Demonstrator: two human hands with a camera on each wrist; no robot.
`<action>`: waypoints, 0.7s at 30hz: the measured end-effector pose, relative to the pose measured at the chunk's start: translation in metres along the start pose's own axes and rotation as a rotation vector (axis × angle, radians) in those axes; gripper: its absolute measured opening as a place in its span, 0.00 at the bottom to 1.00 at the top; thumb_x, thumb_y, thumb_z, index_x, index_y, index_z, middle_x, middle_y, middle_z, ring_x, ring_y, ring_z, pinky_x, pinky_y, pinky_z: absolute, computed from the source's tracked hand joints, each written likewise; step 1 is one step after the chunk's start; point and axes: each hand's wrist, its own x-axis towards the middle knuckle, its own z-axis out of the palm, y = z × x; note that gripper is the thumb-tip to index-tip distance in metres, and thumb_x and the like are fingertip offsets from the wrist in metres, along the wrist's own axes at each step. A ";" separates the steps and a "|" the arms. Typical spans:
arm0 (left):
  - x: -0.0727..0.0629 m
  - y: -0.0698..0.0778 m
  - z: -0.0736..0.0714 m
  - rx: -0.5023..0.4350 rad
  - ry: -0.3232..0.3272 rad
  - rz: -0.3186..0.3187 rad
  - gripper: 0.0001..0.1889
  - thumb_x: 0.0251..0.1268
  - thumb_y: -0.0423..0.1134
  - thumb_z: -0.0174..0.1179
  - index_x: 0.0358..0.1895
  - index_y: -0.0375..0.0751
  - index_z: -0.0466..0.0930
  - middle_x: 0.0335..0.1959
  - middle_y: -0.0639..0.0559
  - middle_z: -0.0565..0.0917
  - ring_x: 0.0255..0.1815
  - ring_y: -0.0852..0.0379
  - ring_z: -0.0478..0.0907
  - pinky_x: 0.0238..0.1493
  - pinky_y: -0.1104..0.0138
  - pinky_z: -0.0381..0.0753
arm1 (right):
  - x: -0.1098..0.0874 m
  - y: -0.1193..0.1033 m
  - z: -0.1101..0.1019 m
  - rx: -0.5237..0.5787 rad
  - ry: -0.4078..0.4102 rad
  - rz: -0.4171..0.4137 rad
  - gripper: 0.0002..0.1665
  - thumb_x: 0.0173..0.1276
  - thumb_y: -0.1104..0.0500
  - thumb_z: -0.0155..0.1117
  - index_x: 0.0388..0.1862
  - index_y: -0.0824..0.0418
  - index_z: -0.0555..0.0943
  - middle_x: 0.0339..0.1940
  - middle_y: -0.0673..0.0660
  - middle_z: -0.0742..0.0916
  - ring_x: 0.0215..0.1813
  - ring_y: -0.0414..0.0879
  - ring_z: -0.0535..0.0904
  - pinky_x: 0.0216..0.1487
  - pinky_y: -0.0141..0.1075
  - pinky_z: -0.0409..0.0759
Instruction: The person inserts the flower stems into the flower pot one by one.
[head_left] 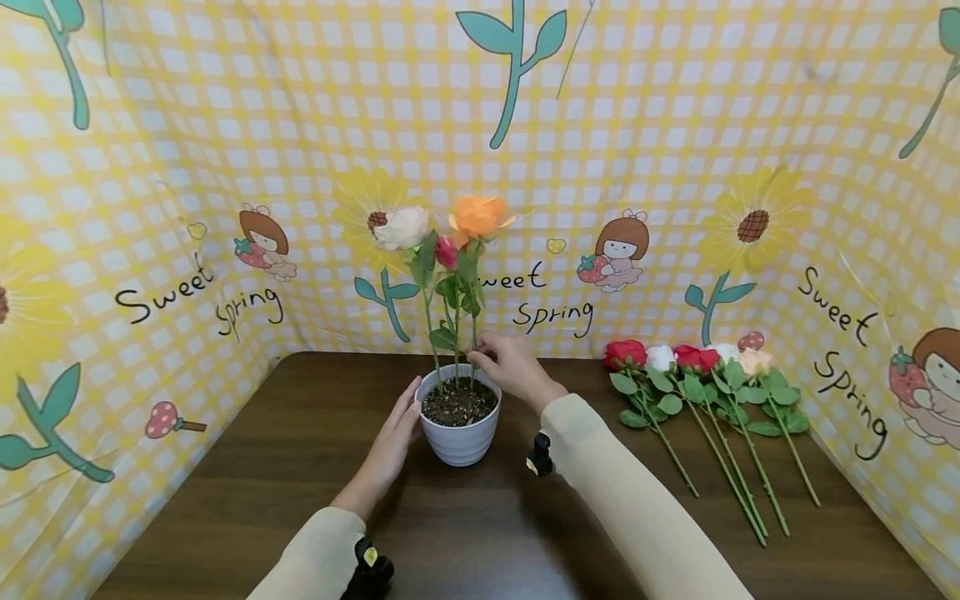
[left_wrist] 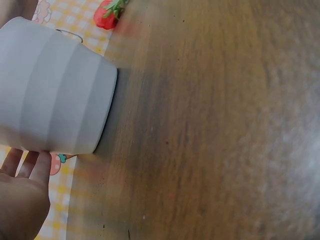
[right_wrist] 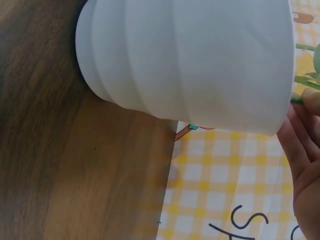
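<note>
A white ribbed flower pot [head_left: 459, 443] filled with dark soil [head_left: 456, 405] stands upright on the table. Rising from the soil are a white rose [head_left: 403, 227], a small red rose [head_left: 446, 252] and an orange rose [head_left: 478, 217]. My left hand [head_left: 393, 442] rests its straight fingers against the pot's left side; the left wrist view shows these fingers [left_wrist: 41, 167] touching the wall. Just above the right rim, my right hand [head_left: 513, 367] pinches the orange rose's green stem [right_wrist: 297, 99] between thumb and fingers. In the right wrist view the pot hides the soil.
To the right on the dark wooden table [head_left: 465, 533] lie several cut roses, among them a red rose [head_left: 697, 359] and a peach rose [head_left: 754, 362], stems pointing toward the front. A yellow checked cloth [head_left: 660, 125] hangs behind the table and along both sides.
</note>
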 end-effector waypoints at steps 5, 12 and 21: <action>0.001 -0.002 -0.001 -0.009 0.000 0.006 0.27 0.85 0.47 0.36 0.81 0.51 0.49 0.81 0.45 0.48 0.78 0.43 0.46 0.70 0.38 0.55 | 0.000 0.002 0.002 0.027 -0.017 0.077 0.08 0.75 0.55 0.63 0.33 0.53 0.79 0.32 0.46 0.88 0.29 0.38 0.78 0.30 0.33 0.75; 0.001 -0.003 0.000 -0.007 0.000 -0.001 0.27 0.85 0.47 0.36 0.81 0.51 0.49 0.81 0.45 0.48 0.79 0.43 0.46 0.70 0.38 0.55 | -0.001 0.004 0.000 0.082 -0.038 0.129 0.12 0.74 0.54 0.64 0.30 0.55 0.76 0.30 0.52 0.88 0.26 0.41 0.75 0.28 0.33 0.72; 0.000 -0.001 0.001 -0.004 0.006 0.007 0.27 0.85 0.48 0.37 0.81 0.51 0.49 0.81 0.45 0.49 0.78 0.43 0.47 0.70 0.37 0.56 | -0.001 0.003 0.000 0.048 -0.025 0.049 0.13 0.74 0.58 0.64 0.27 0.57 0.78 0.30 0.50 0.87 0.25 0.41 0.72 0.26 0.33 0.69</action>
